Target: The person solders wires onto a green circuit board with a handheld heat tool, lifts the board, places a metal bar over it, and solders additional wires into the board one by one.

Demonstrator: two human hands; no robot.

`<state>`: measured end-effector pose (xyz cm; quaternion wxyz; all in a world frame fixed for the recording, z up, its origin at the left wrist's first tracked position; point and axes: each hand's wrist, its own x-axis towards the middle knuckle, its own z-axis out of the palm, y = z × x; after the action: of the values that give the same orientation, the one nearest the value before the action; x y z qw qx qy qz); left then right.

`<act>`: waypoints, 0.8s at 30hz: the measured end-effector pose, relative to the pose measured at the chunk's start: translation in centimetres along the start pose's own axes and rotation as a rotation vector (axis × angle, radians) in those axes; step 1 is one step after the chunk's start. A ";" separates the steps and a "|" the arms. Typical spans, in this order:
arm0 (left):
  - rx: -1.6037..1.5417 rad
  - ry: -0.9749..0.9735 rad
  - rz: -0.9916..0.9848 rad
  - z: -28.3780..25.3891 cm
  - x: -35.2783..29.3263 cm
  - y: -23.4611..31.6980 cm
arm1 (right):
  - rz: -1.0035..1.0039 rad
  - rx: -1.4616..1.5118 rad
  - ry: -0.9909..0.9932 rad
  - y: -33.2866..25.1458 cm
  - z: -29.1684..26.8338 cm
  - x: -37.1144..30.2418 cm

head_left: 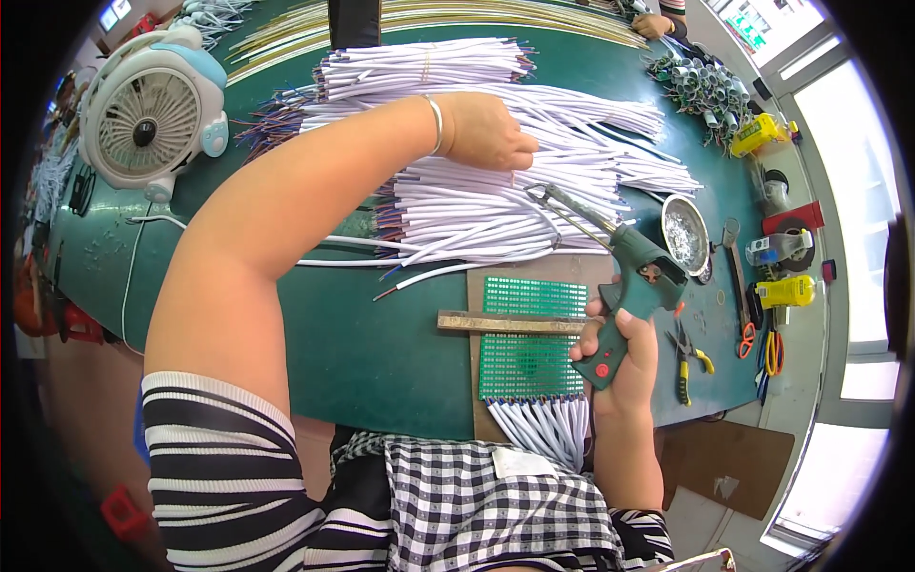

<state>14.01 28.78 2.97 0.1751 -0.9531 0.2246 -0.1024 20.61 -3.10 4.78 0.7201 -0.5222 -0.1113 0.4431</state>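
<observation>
My right hand [620,355] is wrapped round the handle of a dark green soldering gun [637,272], whose metal tip points up and left over the cables. Its fingers are closed. My left hand [488,133], with a silver bangle at the wrist, reaches over a big pile of white cables [562,119]. The fingers are curled in a pinch; what is between them is hidden. In front of me a green circuit board panel [529,367] lies on a brown board [477,286]. A metal bar [505,323] crosses the panel, and several white cables [538,427] line its near edge.
A white fan [148,119] stands at the far left. On the right are a metal bowl [684,238] of silvery bits, yellow-handled pliers [684,367], orange-handled scissors [745,338] and yellow bottles [786,291]. Another person's hand [652,26] is at the far right edge.
</observation>
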 end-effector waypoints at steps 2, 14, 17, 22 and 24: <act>-0.020 -0.007 -0.052 0.4 -0.4 0.2 | 0.006 -0.016 0.029 0.2 0.5 0.2; -0.070 0.097 -0.117 1.3 -1.1 0.5 | 0.021 -0.008 0.045 0.6 2.0 1.6; -0.093 0.076 -0.131 1.1 -1.1 0.6 | 0.023 0.004 0.055 0.8 2.0 1.8; -0.112 0.055 -0.150 1.2 -1.2 0.7 | 0.035 0.029 0.054 0.9 2.0 2.0; -0.125 0.073 -0.155 1.2 -1.2 0.8 | 0.038 0.035 0.053 0.9 1.9 2.1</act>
<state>12.97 29.04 1.47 0.0987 -0.9723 0.1625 -0.1360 20.14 -0.24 4.19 0.7232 -0.5232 -0.0743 0.4446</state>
